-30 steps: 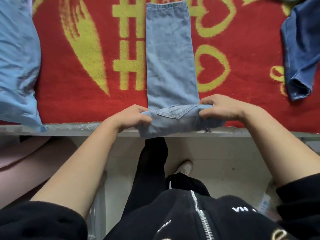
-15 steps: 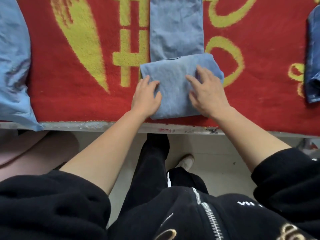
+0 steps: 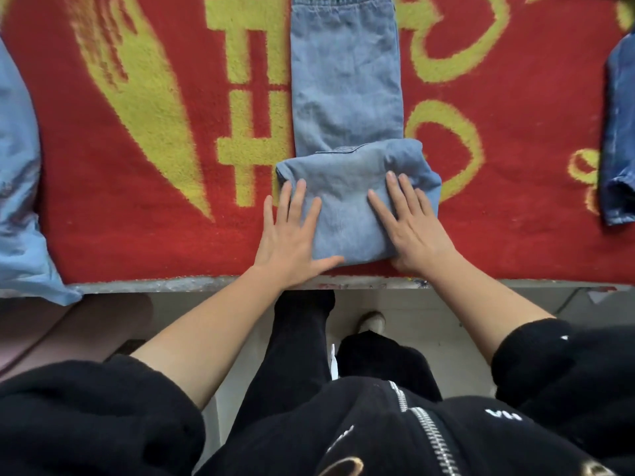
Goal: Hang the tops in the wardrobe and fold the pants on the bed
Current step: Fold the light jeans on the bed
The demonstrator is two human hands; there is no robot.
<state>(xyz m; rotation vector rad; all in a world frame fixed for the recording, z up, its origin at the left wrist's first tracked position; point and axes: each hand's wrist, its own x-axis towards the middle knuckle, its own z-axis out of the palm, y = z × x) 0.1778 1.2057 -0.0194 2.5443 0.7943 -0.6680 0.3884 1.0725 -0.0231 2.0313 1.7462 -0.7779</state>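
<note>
Light blue jeans (image 3: 347,84) lie lengthwise on the red and yellow bed cover (image 3: 154,218), legs stretched away from me. Their near end is folded over into a thick flap (image 3: 343,207) close to the bed's front edge. My left hand (image 3: 292,235) lies flat with spread fingers on the flap's left side, thumb along its near edge. My right hand (image 3: 409,225) presses flat on the flap's right side. Neither hand grips the cloth.
A pale blue garment (image 3: 17,201) hangs over the bed's left edge. A darker denim garment (image 3: 618,139) lies at the right. The bed's grey front rim (image 3: 171,285) runs across; my legs and a shoe stand on the floor below.
The hands lifted the jeans' near end from the bed edge, folded it forward over the legs, then let go and flattened out on the fold.
</note>
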